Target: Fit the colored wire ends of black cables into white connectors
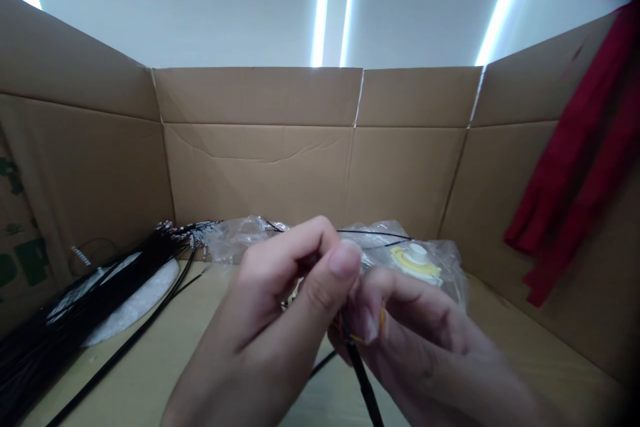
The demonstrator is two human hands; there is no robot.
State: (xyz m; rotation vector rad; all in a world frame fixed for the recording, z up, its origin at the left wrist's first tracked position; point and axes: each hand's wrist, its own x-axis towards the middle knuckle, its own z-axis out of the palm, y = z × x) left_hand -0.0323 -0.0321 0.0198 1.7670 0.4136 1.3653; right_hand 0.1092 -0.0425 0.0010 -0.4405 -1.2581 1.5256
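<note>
Close together in the middle of the view, both hands have their fingers pinched. My left hand [280, 320] is closed, thumb against the bent index finger; what lies between the fingertips is hidden. Just to its right, my right hand [425, 340] pinches thin yellow-orange wires [383, 317] at the end of a black cable [366, 383]. The cable runs down from the fingertips to the bottom edge. Small light-coloured bits show inside the curl of the left hand, too little to name. Fingers cover most of the wire ends.
On the left lies a thick bundle of black cables [113, 300] with pale stripped ends, beside a white pad [150, 303]. Behind the hands are a clear plastic bag [227, 243] and a yellow-and-white round part [415, 259]. Cardboard walls [260, 173] surround the surface; red cloth [565, 167] hangs right.
</note>
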